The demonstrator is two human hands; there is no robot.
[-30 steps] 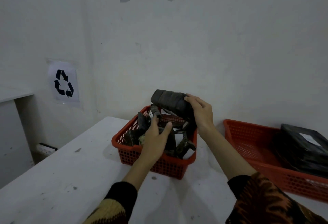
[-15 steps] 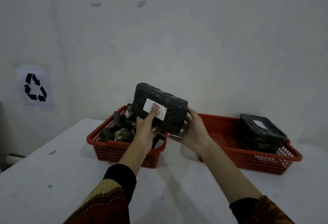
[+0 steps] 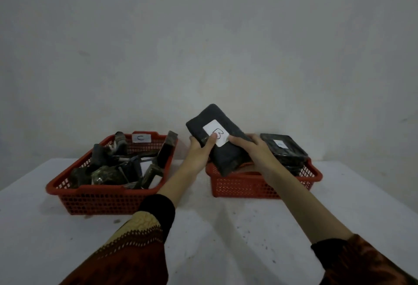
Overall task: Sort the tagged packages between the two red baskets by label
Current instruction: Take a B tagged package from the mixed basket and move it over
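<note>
A black wrapped package (image 3: 226, 156) with a white tag marked "B" is tilted over the left end of the right red basket (image 3: 248, 186). My left hand (image 3: 201, 149) grips its left edge, thumb on the tag. My right hand (image 3: 251, 149) holds its right side, fingers curled over the top. The left red basket (image 3: 101, 198) carries a white tag marked "C" on its back rim and holds several jumbled dark packages (image 3: 108, 174). A neat stack of black packages (image 3: 285, 151) sits at the right end of the right basket.
Both baskets stand on a white table (image 3: 214, 235) against a plain grey-white wall. Bare table top lies in front of the baskets and between them.
Both hands carried the tagged package from above the left basket rightward to over the right basket. The view has swung right as well, so both baskets now show.
</note>
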